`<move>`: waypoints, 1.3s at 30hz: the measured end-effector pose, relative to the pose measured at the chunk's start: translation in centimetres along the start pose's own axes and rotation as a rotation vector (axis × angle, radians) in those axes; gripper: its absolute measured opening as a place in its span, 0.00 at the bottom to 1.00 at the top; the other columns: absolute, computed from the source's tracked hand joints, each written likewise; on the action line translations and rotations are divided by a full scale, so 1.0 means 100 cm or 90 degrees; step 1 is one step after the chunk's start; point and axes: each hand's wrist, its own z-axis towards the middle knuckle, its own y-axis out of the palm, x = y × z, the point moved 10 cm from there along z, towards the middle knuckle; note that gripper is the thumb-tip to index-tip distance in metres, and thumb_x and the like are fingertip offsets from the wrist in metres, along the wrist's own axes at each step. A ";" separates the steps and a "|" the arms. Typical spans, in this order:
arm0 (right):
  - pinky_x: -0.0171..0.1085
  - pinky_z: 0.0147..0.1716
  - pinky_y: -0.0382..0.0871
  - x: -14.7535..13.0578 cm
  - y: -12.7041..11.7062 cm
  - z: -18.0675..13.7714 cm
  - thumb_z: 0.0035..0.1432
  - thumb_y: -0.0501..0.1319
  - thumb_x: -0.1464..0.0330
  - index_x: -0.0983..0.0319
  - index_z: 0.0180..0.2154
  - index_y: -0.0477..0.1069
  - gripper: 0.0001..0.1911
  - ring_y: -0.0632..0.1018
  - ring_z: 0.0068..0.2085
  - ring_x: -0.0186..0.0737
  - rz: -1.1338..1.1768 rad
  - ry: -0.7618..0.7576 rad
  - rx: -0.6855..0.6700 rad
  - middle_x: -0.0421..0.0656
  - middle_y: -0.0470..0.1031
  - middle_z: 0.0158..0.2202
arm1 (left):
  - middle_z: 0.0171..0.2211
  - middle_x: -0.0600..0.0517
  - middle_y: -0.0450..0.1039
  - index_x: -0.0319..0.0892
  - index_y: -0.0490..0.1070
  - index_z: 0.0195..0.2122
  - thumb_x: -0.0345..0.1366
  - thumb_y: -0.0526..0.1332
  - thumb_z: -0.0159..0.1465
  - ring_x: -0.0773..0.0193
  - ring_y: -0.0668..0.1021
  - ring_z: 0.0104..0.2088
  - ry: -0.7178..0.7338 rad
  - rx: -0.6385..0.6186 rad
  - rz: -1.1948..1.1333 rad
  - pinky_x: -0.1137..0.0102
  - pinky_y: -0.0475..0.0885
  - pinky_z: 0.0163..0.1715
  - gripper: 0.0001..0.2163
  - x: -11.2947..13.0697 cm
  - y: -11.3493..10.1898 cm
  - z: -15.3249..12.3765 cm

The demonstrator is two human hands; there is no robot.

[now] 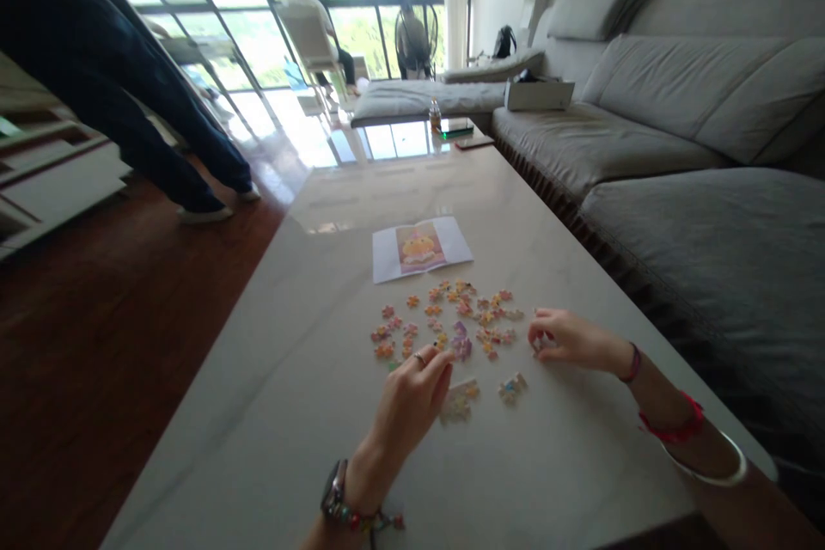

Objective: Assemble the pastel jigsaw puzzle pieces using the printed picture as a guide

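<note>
Several small loose puzzle pieces (451,314) in pink, orange and purple lie scattered on a pale stone table (309,412). My left hand (412,400) reaches into them with fingers pressed together on a piece (440,344) at the near edge of the scatter. My right hand (564,338) rests curled at the right side of the pieces, its fingertips pinching something I cannot make out. Two small joined clusters (461,400) (512,387) lie between my hands. A reference picture sheet (420,247) lies just beyond the pieces.
A grey sofa (676,146) runs along the table's right side, with a white box (538,93) on it. A bottle (435,114) and a phone (456,127) sit at the table's far end. A person's legs (129,103) stand on the wooden floor at left; another person sits by the windows.
</note>
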 end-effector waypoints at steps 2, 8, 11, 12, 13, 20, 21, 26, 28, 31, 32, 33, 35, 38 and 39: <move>0.31 0.29 0.64 -0.013 -0.007 0.009 0.45 0.60 0.71 0.63 0.30 0.70 0.06 0.70 0.29 0.33 0.020 -0.032 0.024 0.43 0.69 0.31 | 0.28 0.52 0.69 0.42 0.68 0.33 0.32 0.49 0.61 0.71 0.72 0.26 -0.012 0.008 -0.026 0.76 0.68 0.28 0.09 -0.002 -0.006 0.008; 0.29 0.25 0.62 -0.059 -0.071 0.059 0.51 0.55 0.66 0.64 0.29 0.71 0.09 0.69 0.25 0.31 0.076 -0.096 0.146 0.41 0.71 0.25 | 0.30 0.52 0.70 0.44 0.69 0.33 0.32 0.51 0.59 0.70 0.72 0.27 -0.004 0.083 -0.044 0.75 0.68 0.30 0.07 0.008 -0.050 0.066; 0.29 0.23 0.61 -0.071 -0.090 0.079 0.51 0.55 0.65 0.64 0.30 0.71 0.10 0.68 0.23 0.30 0.073 -0.092 0.194 0.40 0.71 0.24 | 0.31 0.52 0.71 0.43 0.69 0.33 0.32 0.52 0.59 0.70 0.72 0.26 -0.019 0.117 -0.052 0.74 0.68 0.29 0.07 0.011 -0.067 0.084; 0.29 0.23 0.61 -0.073 -0.091 0.083 0.51 0.55 0.65 0.64 0.30 0.71 0.10 0.68 0.23 0.30 0.075 -0.097 0.193 0.40 0.71 0.24 | 0.31 0.52 0.71 0.44 0.69 0.33 0.33 0.52 0.59 0.70 0.72 0.26 -0.026 0.123 -0.047 0.74 0.68 0.28 0.07 0.011 -0.070 0.087; 0.29 0.23 0.61 -0.075 -0.089 0.085 0.50 0.55 0.65 0.64 0.30 0.71 0.10 0.68 0.24 0.30 0.078 -0.103 0.189 0.40 0.71 0.24 | 0.31 0.52 0.71 0.44 0.69 0.34 0.33 0.52 0.59 0.70 0.72 0.26 -0.032 0.125 -0.040 0.74 0.68 0.28 0.07 0.010 -0.072 0.088; 0.29 0.23 0.62 -0.073 -0.078 0.080 0.50 0.55 0.63 0.63 0.29 0.71 0.10 0.70 0.25 0.32 0.075 -0.110 0.171 0.41 0.71 0.25 | 0.32 0.52 0.72 0.44 0.69 0.34 0.32 0.52 0.58 0.70 0.73 0.25 -0.042 0.132 -0.002 0.74 0.68 0.27 0.07 -0.003 -0.078 0.078; 0.29 0.23 0.63 -0.073 -0.078 0.079 0.50 0.55 0.64 0.63 0.29 0.71 0.10 0.70 0.25 0.32 0.076 -0.108 0.170 0.41 0.71 0.25 | 0.32 0.52 0.72 0.44 0.69 0.34 0.32 0.52 0.58 0.70 0.73 0.25 -0.042 0.130 -0.001 0.74 0.68 0.27 0.07 -0.004 -0.078 0.077; 0.30 0.24 0.63 -0.073 -0.079 0.076 0.50 0.55 0.64 0.63 0.29 0.71 0.10 0.70 0.25 0.32 0.078 -0.096 0.171 0.41 0.71 0.25 | 0.30 0.52 0.72 0.43 0.69 0.32 0.32 0.52 0.58 0.70 0.73 0.25 -0.053 0.130 0.001 0.75 0.68 0.26 0.07 -0.003 -0.082 0.070; 0.30 0.24 0.63 -0.073 -0.078 0.075 0.50 0.56 0.64 0.63 0.29 0.71 0.10 0.70 0.25 0.32 0.084 -0.099 0.167 0.41 0.71 0.26 | 0.30 0.52 0.72 0.43 0.69 0.32 0.32 0.52 0.58 0.70 0.73 0.24 -0.053 0.125 0.002 0.75 0.68 0.26 0.07 -0.002 -0.082 0.069; 0.30 0.23 0.63 -0.074 -0.076 0.074 0.50 0.56 0.63 0.63 0.29 0.71 0.11 0.70 0.24 0.32 0.085 -0.101 0.164 0.41 0.72 0.25 | 0.30 0.52 0.72 0.43 0.69 0.33 0.32 0.52 0.58 0.71 0.72 0.23 -0.050 0.126 0.005 0.75 0.69 0.26 0.07 -0.002 -0.084 0.068; 0.30 0.22 0.63 -0.074 -0.077 0.073 0.50 0.56 0.63 0.63 0.29 0.71 0.11 0.70 0.24 0.32 0.084 -0.100 0.166 0.41 0.72 0.25 | 0.30 0.52 0.72 0.43 0.69 0.33 0.32 0.52 0.58 0.71 0.72 0.23 -0.050 0.127 0.008 0.75 0.69 0.27 0.07 -0.002 -0.084 0.067; 0.29 0.22 0.63 -0.074 -0.077 0.072 0.50 0.55 0.63 0.63 0.29 0.71 0.11 0.70 0.23 0.31 0.084 -0.100 0.167 0.41 0.72 0.25 | 0.30 0.52 0.72 0.43 0.69 0.33 0.32 0.52 0.58 0.71 0.72 0.23 -0.050 0.127 0.012 0.75 0.68 0.26 0.07 -0.002 -0.084 0.067; 0.29 0.22 0.63 -0.072 -0.078 0.067 0.51 0.55 0.63 0.63 0.29 0.71 0.11 0.70 0.23 0.31 0.083 -0.098 0.170 0.41 0.72 0.24 | 0.30 0.52 0.71 0.43 0.69 0.32 0.32 0.52 0.58 0.71 0.72 0.23 -0.055 0.116 0.019 0.75 0.68 0.27 0.07 -0.001 -0.082 0.063; 0.29 0.25 0.64 -0.060 -0.072 0.051 0.51 0.56 0.64 0.63 0.31 0.72 0.11 0.71 0.25 0.31 0.075 -0.083 0.160 0.41 0.72 0.25 | 0.29 0.52 0.71 0.42 0.69 0.33 0.32 0.51 0.59 0.71 0.72 0.24 -0.059 0.072 0.023 0.75 0.68 0.29 0.07 0.003 -0.067 0.046; 0.29 0.26 0.65 -0.053 -0.068 0.044 0.51 0.56 0.64 0.63 0.31 0.72 0.10 0.72 0.26 0.32 0.066 -0.078 0.149 0.42 0.72 0.26 | 0.30 0.52 0.70 0.42 0.69 0.34 0.33 0.51 0.59 0.71 0.72 0.25 -0.054 0.051 0.025 0.74 0.68 0.29 0.08 0.006 -0.059 0.038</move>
